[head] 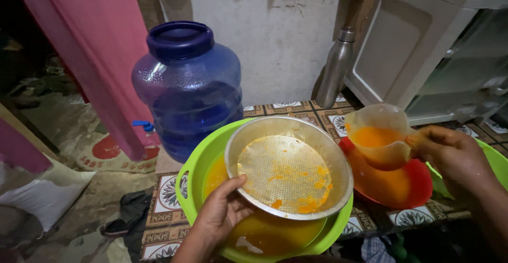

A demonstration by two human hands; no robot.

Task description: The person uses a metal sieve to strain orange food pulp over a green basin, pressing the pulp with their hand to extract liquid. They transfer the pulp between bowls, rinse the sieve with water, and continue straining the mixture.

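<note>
Two hands busy, left hand [219,215] fingers gripping steel sieve [288,168] over green basin [196,160], right hand [450,154] fingers gripping plastic jug [378,136]

one head-worn camera, looking steeply down and forward from close above the green basin [191,175]. far corners look dim, perhaps wide-angle. no second view.

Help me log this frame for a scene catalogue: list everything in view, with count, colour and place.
water jug: one, blue, back left
metal sieve: one, silver with orange residue, tilted over the green basin
green basin: one, lime green, centre, orange liquid inside
plastic jug: one, clear, orange liquid inside, over the red bowl
red bowl: one, red, right of the sieve
steel bottle: one, silver, against the wall
curtain: one, pink, left
tiled floor: patterned, underneath
left hand: grips the sieve's rim
right hand: holds the plastic jug
</note>
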